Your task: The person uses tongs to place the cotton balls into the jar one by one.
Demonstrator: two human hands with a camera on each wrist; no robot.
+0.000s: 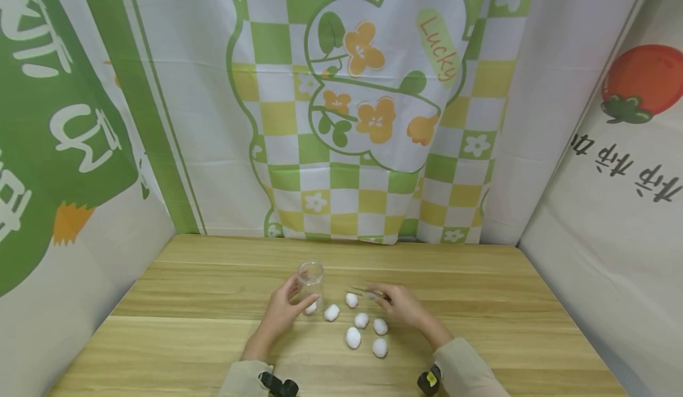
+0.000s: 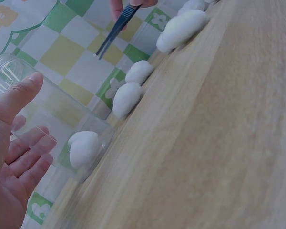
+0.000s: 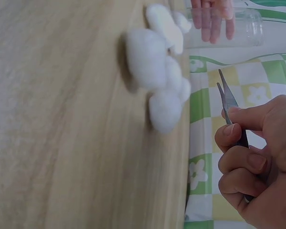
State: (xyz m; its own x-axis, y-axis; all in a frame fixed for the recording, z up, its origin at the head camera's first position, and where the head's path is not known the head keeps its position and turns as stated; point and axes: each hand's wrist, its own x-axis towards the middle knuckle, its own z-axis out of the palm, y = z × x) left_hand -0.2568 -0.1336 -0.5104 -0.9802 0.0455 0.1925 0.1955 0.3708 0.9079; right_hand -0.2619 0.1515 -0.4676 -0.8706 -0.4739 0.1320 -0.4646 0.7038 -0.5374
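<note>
A clear glass jar [image 1: 310, 278] stands on the wooden table [image 1: 187, 302] with one white cotton ball [image 1: 311, 308] at its bottom. My left hand [image 1: 290, 306] cups the jar, thumb on one side and fingers on the other; in the left wrist view the jar [image 2: 43, 107] and its cotton ball [image 2: 83, 149] lie against my left hand [image 2: 19, 143]. My right hand [image 1: 388, 300] pinches thin metal tweezers [image 1: 365, 292], tips slightly apart and empty, pointing toward the jar. The tweezers [image 3: 227, 102] hover above several loose cotton balls [image 3: 150, 59].
Several cotton balls [image 1: 353, 338] lie scattered on the table between my hands, just right of the jar. Printed green-and-yellow cloth [image 1: 341, 148] hangs close behind the table, with more fabric panels on both sides. Bare wood stretches to the left and right.
</note>
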